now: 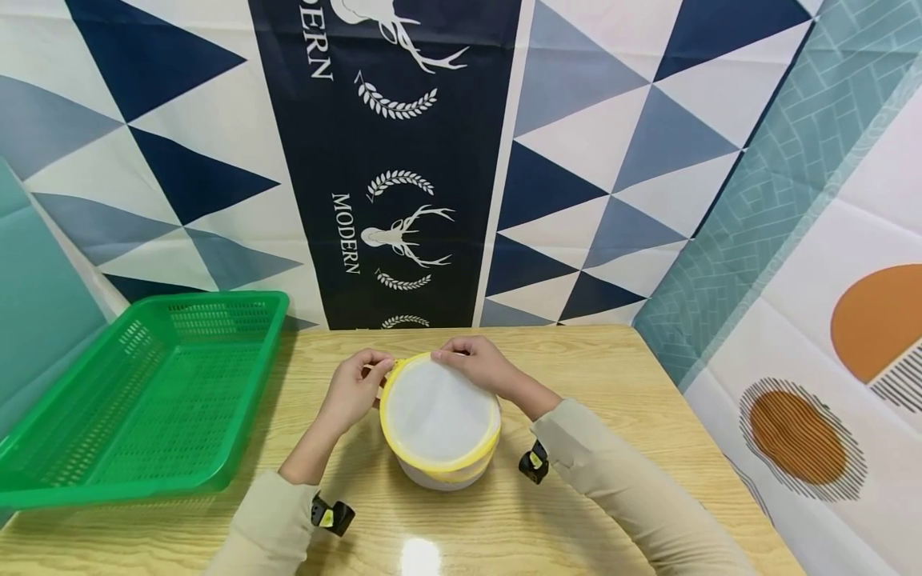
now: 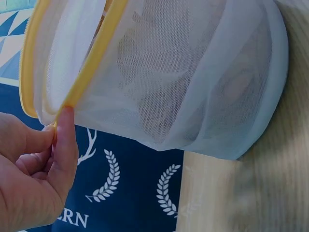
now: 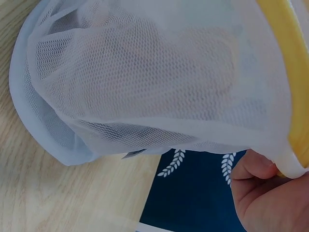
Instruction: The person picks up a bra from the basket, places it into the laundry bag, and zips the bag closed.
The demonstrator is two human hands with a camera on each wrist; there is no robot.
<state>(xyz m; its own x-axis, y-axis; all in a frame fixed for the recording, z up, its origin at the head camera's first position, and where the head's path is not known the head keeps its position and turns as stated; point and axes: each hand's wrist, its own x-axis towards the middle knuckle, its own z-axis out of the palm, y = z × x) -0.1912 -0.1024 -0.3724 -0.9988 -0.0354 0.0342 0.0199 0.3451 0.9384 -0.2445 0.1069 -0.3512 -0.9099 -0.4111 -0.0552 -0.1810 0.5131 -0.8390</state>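
Note:
A round white mesh laundry bag (image 1: 441, 412) with yellow zipper trim stands on the table in front of me. Its flat lid faces up and tilts toward the near side. At the far left of the rim, my left hand (image 1: 353, 390) pinches the yellow trim (image 2: 91, 65) between thumb and fingers. My right hand (image 1: 477, 366) grips the far right of the rim, thumb over the lid. In the left wrist view a gap shows between the lid's yellow edge (image 2: 28, 72) and the bag's. Through the mesh wall (image 3: 140, 82), folds of fabric show faintly.
To the left, a green plastic basket (image 1: 241, 416) with perforated sides sits on the wooden table (image 1: 576, 376). A patterned cloth (image 1: 403, 144) hangs behind the table's far edge. Another printed cloth (image 1: 792, 320) runs along the right side.

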